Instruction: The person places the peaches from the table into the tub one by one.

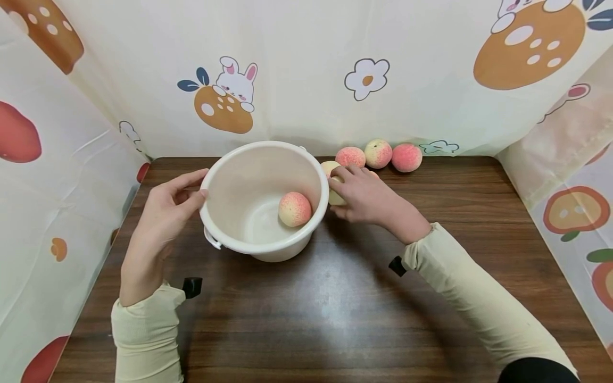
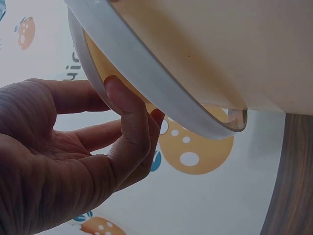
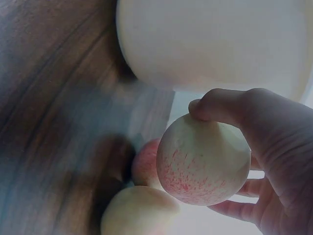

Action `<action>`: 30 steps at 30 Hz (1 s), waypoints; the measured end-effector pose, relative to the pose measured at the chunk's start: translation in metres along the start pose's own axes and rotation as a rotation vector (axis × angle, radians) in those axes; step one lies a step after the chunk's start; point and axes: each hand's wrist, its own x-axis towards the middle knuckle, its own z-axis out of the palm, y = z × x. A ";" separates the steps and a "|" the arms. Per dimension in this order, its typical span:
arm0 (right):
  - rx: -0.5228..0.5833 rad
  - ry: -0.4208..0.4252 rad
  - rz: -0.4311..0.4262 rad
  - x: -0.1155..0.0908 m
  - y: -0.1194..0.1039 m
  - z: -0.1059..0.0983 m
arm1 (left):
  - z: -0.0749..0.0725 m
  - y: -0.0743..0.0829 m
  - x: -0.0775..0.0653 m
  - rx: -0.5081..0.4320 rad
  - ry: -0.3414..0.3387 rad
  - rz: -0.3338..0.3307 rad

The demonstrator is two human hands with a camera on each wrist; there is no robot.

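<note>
A cream bucket (image 1: pixel 268 248) stands on the table, one peach (image 1: pixel 294 209) lying inside at its right. My left hand (image 1: pixel 158 223) holds the bucket's left rim; the left wrist view shows its fingers (image 2: pixel 129 110) curled at the white rim (image 2: pixel 146 63). Just right of the bucket, my right hand (image 1: pixel 366 197) grips a pale, red-speckled peach (image 3: pixel 203 161) between thumb and fingers. In the right wrist view this peach is off the tabletop, beside the bucket wall (image 3: pixel 210 44). Two more peaches, one pale (image 3: pixel 139 210) and one redder (image 3: pixel 145 164), sit behind it.
Along the back edge, right of the bucket, lie a red peach (image 1: pixel 350 156), a yellow-pink peach (image 1: pixel 378 153) and another red peach (image 1: pixel 406 157). Printed cloth (image 1: pixel 306 96) walls the brown table (image 1: pixel 330 319) at the back and both sides. The bucket's handle (image 1: pixel 212 238) hangs at its left.
</note>
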 end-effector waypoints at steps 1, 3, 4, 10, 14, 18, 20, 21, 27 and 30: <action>-0.006 0.009 -0.006 0.000 0.001 -0.002 | 0.000 0.000 0.000 0.002 0.000 0.000; -0.006 0.024 -0.012 0.000 0.002 -0.005 | 0.000 0.000 0.000 0.005 -0.001 0.000; -0.002 0.031 -0.012 0.000 0.003 -0.007 | 0.000 0.000 0.000 0.007 -0.001 -0.001; 0.031 0.073 0.021 0.001 0.006 -0.019 | 0.000 0.000 0.000 0.011 -0.007 -0.011; 0.045 0.091 0.035 0.001 0.008 -0.028 | 0.000 0.000 0.000 0.004 -0.007 -0.012; 0.069 0.097 0.043 0.000 0.008 -0.037 | 0.000 0.001 -0.001 0.002 -0.007 -0.011; 0.074 0.096 0.055 -0.001 0.008 -0.042 | 0.000 0.001 -0.001 0.003 -0.007 -0.011; 0.074 0.094 0.061 -0.001 0.008 -0.044 | 0.000 0.001 -0.001 0.005 -0.007 -0.011; 0.065 0.075 0.091 0.001 0.003 -0.058 | 0.000 0.001 -0.001 0.015 -0.007 -0.009; 0.073 0.093 0.085 0.003 0.000 -0.063 | 0.000 0.000 -0.001 0.015 -0.006 -0.006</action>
